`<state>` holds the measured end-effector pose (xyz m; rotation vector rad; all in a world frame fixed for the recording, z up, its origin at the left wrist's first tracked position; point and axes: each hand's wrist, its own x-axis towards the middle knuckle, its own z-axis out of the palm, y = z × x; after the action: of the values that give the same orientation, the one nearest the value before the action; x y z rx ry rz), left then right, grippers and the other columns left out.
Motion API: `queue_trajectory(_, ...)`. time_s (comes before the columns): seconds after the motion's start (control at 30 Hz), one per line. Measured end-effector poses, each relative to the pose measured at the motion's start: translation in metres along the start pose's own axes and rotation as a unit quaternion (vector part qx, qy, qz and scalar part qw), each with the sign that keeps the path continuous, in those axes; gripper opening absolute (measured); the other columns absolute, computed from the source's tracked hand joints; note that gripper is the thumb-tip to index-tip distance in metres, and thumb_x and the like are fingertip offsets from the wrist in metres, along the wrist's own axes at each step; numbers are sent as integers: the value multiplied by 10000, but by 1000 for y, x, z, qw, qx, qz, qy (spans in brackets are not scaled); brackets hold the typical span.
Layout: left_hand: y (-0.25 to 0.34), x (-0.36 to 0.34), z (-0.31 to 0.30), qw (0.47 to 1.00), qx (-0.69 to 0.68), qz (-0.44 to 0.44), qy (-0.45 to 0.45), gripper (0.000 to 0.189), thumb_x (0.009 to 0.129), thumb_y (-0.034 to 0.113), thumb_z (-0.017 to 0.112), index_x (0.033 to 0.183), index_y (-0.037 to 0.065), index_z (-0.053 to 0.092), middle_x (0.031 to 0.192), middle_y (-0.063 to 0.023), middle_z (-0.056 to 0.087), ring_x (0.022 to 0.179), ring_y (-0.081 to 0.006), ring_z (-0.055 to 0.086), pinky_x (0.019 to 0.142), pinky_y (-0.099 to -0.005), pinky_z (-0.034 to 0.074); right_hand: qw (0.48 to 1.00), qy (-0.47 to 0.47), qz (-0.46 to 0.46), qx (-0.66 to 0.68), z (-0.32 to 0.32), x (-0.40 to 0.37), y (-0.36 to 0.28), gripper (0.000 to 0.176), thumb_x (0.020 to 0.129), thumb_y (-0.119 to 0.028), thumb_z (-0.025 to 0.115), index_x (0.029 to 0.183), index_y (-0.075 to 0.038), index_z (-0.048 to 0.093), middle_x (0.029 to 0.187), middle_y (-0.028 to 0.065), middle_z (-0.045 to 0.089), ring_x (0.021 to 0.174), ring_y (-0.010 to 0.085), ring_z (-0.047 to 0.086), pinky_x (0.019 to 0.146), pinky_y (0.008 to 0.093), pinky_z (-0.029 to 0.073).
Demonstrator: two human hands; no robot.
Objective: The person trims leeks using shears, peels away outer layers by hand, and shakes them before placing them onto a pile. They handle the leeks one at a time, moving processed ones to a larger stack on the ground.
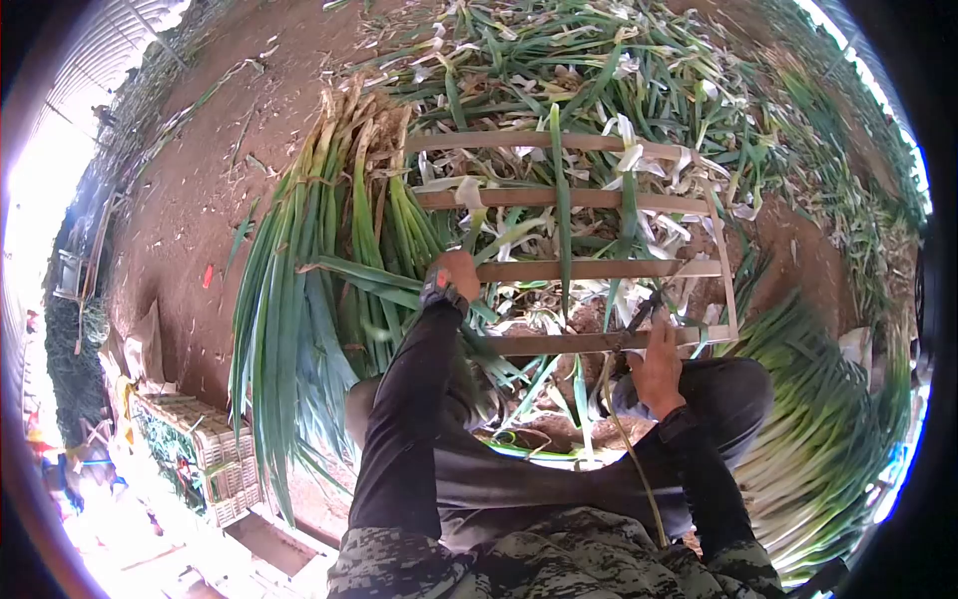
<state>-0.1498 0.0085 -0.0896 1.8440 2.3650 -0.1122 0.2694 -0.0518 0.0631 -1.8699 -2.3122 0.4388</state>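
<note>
My left hand (457, 272), with a dark wristwatch (439, 293) just behind it, rests on the right edge of the big bundle of long green leeks with pale brownish root ends (319, 250). That bundle lies on the bare brown soil floor (190, 190) to my left, roots pointing away from me. My fingers curl down among the leaves and are hidden, so I cannot tell how firmly they grip. My right hand (659, 361) is closed around a thin dark object (644, 311) that pokes up from it, too small to make out, and it sits against the nearest slat of the pale wooden slat frame (589, 270) in front of my knees. I count four horizontal slats, joined by one upright on the right side. Loose leaves hang over and between the slats, covering much of the gaps. Beyond the frame spreads one wide heap of cut green and white leaf trimmings (599, 60). To my right lies a second pile of green leeks (828, 419). A thin yellowish string (627, 439) runs down past my right forearm. At lower left stand at least two pale woven baskets (205, 444).
</note>
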Motion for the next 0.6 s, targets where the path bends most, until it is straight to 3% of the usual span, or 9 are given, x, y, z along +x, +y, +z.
queue_trajectory(0.17,63,-67,-49,960,-273,30,-59,237,771,208,702,800,-27,676,878,-242,648,814,-414,658,644,-505,515,984,24,115,133,45,12,31,807,781,-217,798,1387,98,367,1296,336,502,1168,488,530,956,495,469)
queue_trajectory(0.2,86,-79,-40,960,-267,63,-64,226,807,201,684,748,-17,668,846,-225,621,811,-424,650,653,-501,511,984,18,82,156,84,17,55,813,784,-195,779,1426,76,360,1093,260,635,1036,368,644,877,447,522)
queue_trajectory(0.27,120,-108,-29,937,-128,322,-33,181,803,140,639,789,-33,691,869,-225,662,752,-408,664,670,-513,523,936,-84,94,330,74,25,40,747,808,-215,768,1396,72,407,1123,213,638,982,293,654,808,399,527)
queue_trajectory(0.3,141,-114,9,934,-191,294,-65,153,794,120,644,794,-26,689,812,-220,662,768,-397,672,697,-507,522,897,-135,99,409,70,25,31,715,821,-225,762,1381,70,430,1138,190,639,955,255,659,773,375,529)
queue_trajectory(0.33,167,-131,-17,942,-279,155,-102,169,764,95,665,862,-36,708,795,-230,663,798,-404,677,724,-495,526,827,-102,141,534,76,21,13,580,868,-246,731,1313,53,509,1088,111,646,876,176,633,679,316,503)
queue_trajectory(0.37,183,-139,0,922,-362,104,-90,236,743,80,676,945,-39,704,855,-252,681,856,-423,682,752,-491,534,803,-145,164,555,66,19,-8,542,880,-241,720,1296,48,525,1063,100,648,867,172,626,678,312,499)
queue_trajectory(0.43,203,-161,-8,871,-461,169,-27,289,762,119,709,1007,-33,687,922,-256,698,916,-436,678,781,-491,535,748,-222,219,586,29,10,-33,468,903,-231,697,1261,36,558,1013,78,653,847,164,614,677,305,491)
queue_trajectory(0.5,220,-191,-50,849,-500,76,-150,315,804,175,730,1049,-18,686,968,-250,706,967,-426,676,805,-490,532,831,-223,122,495,78,11,-3,399,916,-241,689,1197,32,614,965,73,670,834,158,615,715,311,502)
queue_trajectory(0.6,217,-218,-98,793,-538,92,-271,285,856,141,674,1104,0,667,993,-150,699,934,-292,668,825,-419,512,826,-261,116,486,46,-9,-16,308,922,-239,689,1070,30,678,925,63,683,828,144,615,747,320,507)
